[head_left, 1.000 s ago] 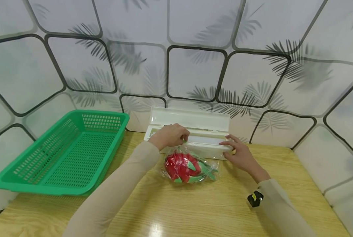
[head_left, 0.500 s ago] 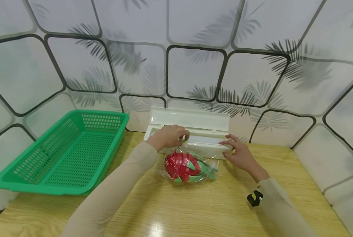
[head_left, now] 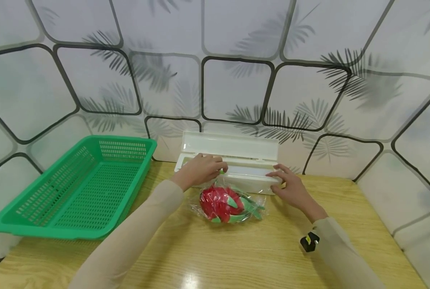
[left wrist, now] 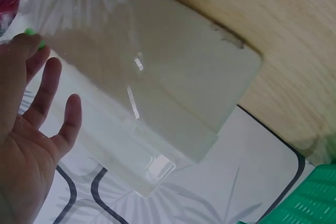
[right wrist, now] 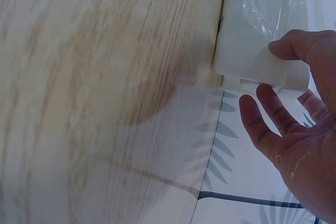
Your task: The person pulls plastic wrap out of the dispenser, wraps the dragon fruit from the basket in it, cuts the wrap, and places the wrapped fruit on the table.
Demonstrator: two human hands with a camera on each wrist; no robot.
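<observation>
A long white cling film dispenser [head_left: 251, 186] stands against the wall with its lid [head_left: 233, 147] raised. My left hand [head_left: 200, 170] is over its left half. In the left wrist view, the thumb and forefinger pinch a small green slider [left wrist: 41, 44] at the dispenser's edge, and the other fingers are spread. My right hand [head_left: 293, 192] grips the dispenser's right end, thumb on the front and fingers at the top, as the right wrist view shows. A red dragon fruit [head_left: 220, 202] with green tips lies before the dispenser, covered in clear film.
At the left stands a green plastic basket [head_left: 92, 200] with slotted walls. The wooden table [head_left: 229, 257] meets patterned walls at the back and sides. A small black device [head_left: 310, 241] sits on the right wrist.
My left hand has shifted slightly left along the dispenser with the green slider, its other fingers now straighter. The right hand and the dragon fruit have stayed in place.
</observation>
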